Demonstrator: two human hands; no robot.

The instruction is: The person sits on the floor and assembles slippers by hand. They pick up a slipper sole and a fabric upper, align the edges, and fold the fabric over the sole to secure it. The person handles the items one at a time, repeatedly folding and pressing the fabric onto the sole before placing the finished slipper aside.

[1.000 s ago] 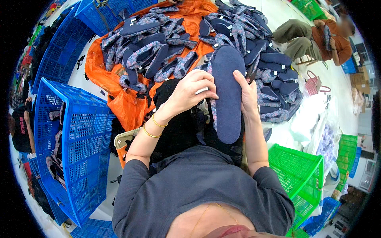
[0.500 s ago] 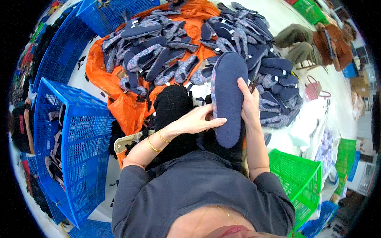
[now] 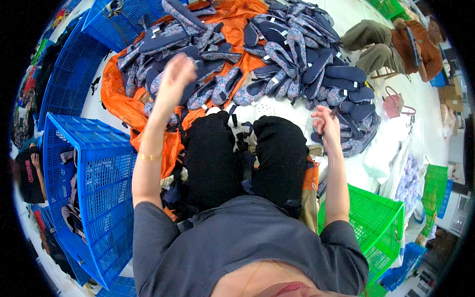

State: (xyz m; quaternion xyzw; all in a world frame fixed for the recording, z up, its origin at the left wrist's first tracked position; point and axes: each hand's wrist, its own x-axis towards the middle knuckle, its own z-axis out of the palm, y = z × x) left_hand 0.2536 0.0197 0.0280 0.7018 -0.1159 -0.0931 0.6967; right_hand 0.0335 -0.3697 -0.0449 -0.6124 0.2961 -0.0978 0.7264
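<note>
My left hand (image 3: 178, 74) is raised over the left pile of slippers (image 3: 168, 42), its fingers smeared by motion. At that pile's far edge is a floral slipper (image 3: 183, 15); whether it rests there or is in the air I cannot tell. My right hand (image 3: 326, 123) hovers beside the right pile of slippers (image 3: 316, 72), fingers curled, with a small dark thing at them that I cannot make out. The slippers have dark blue soles and blue-pink floral uppers, several with white tags.
Orange sheeting (image 3: 116, 99) lies under the left pile. A blue crate (image 3: 109, 198) with slippers inside stands at my left, a green crate (image 3: 366, 213) at my right. Beyond the right pile, another person (image 3: 415, 49) sits near a pink handbag (image 3: 393, 105).
The slipper that both hands held has left them. My left hand has swung far and left over the left pile, where a slipper now shows at the far edge. My right hand has shifted right.
</note>
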